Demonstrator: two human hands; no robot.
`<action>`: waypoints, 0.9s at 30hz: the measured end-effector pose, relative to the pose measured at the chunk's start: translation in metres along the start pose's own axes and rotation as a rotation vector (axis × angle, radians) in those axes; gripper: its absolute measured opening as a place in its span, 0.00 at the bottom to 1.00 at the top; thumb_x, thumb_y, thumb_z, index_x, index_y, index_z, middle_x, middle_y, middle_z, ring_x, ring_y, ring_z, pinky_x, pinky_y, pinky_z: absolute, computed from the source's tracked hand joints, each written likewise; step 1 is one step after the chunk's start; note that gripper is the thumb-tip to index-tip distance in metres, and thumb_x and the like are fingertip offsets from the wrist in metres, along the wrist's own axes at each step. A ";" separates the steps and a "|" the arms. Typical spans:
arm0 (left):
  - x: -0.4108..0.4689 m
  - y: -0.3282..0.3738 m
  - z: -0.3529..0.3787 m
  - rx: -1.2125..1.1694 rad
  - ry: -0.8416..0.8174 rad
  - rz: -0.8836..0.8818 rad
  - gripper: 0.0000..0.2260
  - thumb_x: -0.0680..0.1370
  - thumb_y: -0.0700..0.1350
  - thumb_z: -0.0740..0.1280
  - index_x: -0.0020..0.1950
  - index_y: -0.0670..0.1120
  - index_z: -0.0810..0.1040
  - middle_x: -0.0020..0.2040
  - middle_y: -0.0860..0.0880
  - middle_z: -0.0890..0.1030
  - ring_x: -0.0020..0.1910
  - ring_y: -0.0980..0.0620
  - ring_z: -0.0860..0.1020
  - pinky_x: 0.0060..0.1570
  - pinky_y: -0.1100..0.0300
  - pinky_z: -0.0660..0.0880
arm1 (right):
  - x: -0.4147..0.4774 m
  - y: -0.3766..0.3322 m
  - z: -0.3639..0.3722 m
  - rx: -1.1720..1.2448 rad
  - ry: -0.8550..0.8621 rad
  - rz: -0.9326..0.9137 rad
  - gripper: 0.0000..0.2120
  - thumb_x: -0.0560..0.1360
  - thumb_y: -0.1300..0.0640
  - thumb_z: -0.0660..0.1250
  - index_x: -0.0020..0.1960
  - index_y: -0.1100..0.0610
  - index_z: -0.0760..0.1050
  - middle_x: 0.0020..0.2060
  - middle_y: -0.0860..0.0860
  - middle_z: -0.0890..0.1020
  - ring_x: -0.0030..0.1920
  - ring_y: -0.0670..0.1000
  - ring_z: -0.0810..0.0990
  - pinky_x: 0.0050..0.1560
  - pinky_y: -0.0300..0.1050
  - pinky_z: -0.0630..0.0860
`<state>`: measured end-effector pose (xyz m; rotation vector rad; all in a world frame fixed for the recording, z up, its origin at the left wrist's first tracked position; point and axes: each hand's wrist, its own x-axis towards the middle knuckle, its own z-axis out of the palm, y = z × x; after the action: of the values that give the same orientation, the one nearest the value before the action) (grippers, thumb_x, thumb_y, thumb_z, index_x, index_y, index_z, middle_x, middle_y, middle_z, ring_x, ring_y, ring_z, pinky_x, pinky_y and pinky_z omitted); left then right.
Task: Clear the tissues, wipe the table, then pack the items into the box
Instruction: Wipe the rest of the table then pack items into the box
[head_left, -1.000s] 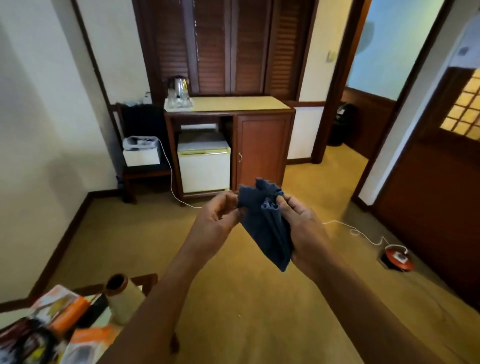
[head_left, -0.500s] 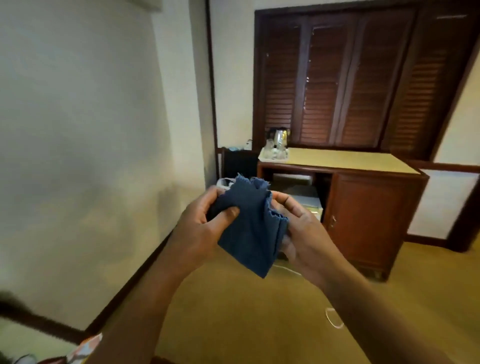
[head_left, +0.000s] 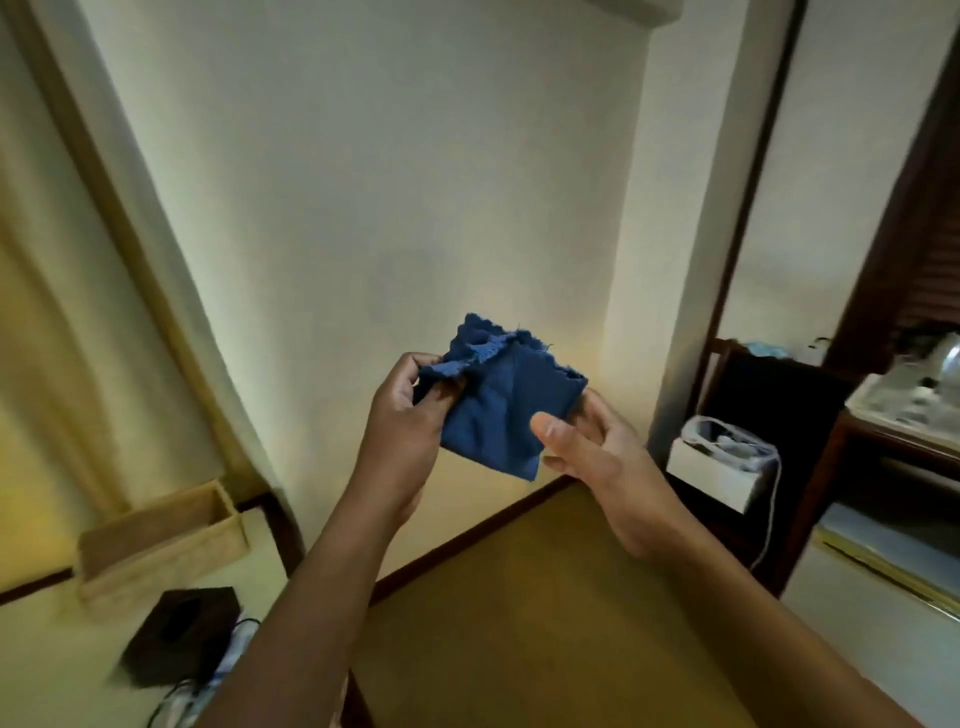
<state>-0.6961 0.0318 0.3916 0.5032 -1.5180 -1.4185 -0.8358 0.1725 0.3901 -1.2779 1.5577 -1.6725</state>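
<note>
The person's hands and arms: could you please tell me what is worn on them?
Nothing that shows. The left hand and right hand are ungloved, with no ring, watch or band visible; the left forearm and right forearm are bare, sleeveless, down to the picture's lower edge.

The cloth is solid dark blue with no print, paler blue at its ruffled top edge. The woven box is pale straw with a fine weave pattern. The tissue box is near-black brown. The wall is plain cream. The carpet is plain mustard. The skirting board is dark brown. The cable is white.
</note>
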 end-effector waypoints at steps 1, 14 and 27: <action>0.012 -0.007 -0.005 0.003 0.040 -0.013 0.05 0.84 0.42 0.66 0.51 0.51 0.79 0.52 0.43 0.85 0.50 0.47 0.83 0.51 0.47 0.79 | 0.020 0.008 0.006 0.000 -0.009 -0.003 0.21 0.72 0.39 0.75 0.62 0.35 0.73 0.58 0.34 0.82 0.60 0.40 0.81 0.63 0.48 0.78; 0.120 -0.073 -0.071 0.043 0.296 -0.176 0.19 0.75 0.43 0.76 0.65 0.48 0.78 0.57 0.46 0.86 0.56 0.47 0.85 0.52 0.53 0.82 | 0.243 0.087 0.051 0.025 -0.365 -0.071 0.11 0.84 0.60 0.63 0.62 0.50 0.80 0.55 0.47 0.86 0.56 0.47 0.85 0.58 0.49 0.82; 0.180 -0.153 -0.082 0.207 0.893 -0.184 0.29 0.69 0.65 0.76 0.63 0.50 0.76 0.61 0.46 0.82 0.58 0.43 0.82 0.58 0.42 0.80 | 0.422 0.172 0.101 -0.184 -1.028 -0.043 0.30 0.68 0.48 0.81 0.67 0.40 0.72 0.51 0.46 0.85 0.51 0.46 0.85 0.48 0.43 0.82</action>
<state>-0.7555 -0.1947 0.3033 1.2338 -0.8915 -0.9433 -0.9633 -0.2732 0.3361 -1.8432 1.0262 -0.6369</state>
